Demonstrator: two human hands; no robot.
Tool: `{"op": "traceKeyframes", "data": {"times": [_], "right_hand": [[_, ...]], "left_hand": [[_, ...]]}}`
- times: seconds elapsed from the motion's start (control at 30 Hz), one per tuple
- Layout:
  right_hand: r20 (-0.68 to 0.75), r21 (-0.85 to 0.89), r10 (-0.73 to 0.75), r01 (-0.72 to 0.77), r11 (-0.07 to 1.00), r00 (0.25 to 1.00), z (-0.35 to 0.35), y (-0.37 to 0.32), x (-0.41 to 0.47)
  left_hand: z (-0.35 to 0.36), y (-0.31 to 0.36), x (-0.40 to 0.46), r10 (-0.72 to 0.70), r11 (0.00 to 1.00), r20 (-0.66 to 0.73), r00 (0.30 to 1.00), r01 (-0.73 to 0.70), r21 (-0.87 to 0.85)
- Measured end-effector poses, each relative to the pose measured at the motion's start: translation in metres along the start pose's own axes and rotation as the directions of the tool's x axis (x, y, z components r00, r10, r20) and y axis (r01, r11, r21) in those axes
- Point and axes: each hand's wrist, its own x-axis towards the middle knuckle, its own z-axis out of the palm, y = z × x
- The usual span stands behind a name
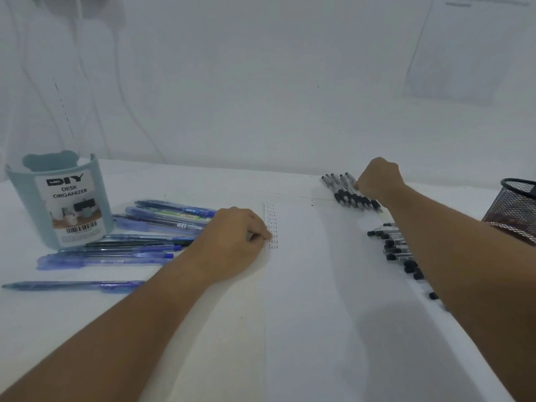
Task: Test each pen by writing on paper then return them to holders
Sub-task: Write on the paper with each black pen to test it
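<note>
L hand [232, 242] w/ curled fingers, fingertips pressing left edge of white paper sheet [307, 285] beside column of handwritten "Test" lines [272, 227]: prob. pinning sheet steady.

R hand [378, 181] fisted over far row of black-grip clear pens [349, 191]; cannot tell if pen gripped.

Second row of black-capped pens [397, 248] near black mesh holder [514, 210].

Blue translucent pens [150, 227] loose by pale-blue plastic desk organizer [62, 198], likely awaiting return.

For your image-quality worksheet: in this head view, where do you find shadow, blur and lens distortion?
Head view: light is soft and even; a faint grey shadow crosses the paper beside the right forearm. The "Test" lines are barely readable, while the desk organizer label reads clearly. Wide-angle bending tilts the organizer and mesh holder at the edges.
</note>
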Motion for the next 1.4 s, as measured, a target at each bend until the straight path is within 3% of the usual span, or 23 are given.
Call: {"op": "traceKeyframes", "data": {"times": [0.13,0.3,0.4,0.5,0.57,1.07,1.4], "right_hand": [[0.006,-0.037,-0.044,0.045,0.998,0.999,0.006,0.005,0.005],[0.015,0.04,-0.082,0.081,0.996,0.997,-0.009,0.01,-0.001],[0.128,0.058,-0.124,0.117,0.991,0.984,-0.033,0.017,-0.017],[0.322,0.01,-0.186,0.193,0.981,0.928,-0.055,0.027,-0.04],[0.377,-0.035,-0.212,0.242,0.97,0.902,-0.059,0.034,-0.051],[0.281,-0.185,-0.258,0.316,0.93,0.924,-0.039,0.062,-0.051],[0.203,-0.144,-0.397,0.428,0.892,0.895,-0.038,0.051,-0.058]], "left_hand": [[0.0,0.0,0.0,-0.005,1.0,-0.001,1.0,0.005,0.006],[-0.001,0.0,-0.001,-0.009,1.0,-0.001,1.0,0.009,0.007],[-0.001,0.002,-0.002,-0.027,1.0,-0.001,1.0,0.027,0.001],[-0.001,0.004,-0.002,-0.056,0.998,-0.017,0.998,0.056,0.001],[-0.001,0.004,-0.003,-0.071,0.997,-0.017,0.997,0.07,-0.012],[0.001,0.001,-0.005,-0.078,0.996,-0.041,0.996,0.077,-0.037],[0.002,-0.001,-0.004,-0.066,0.997,-0.045,0.997,0.064,-0.038]]}}
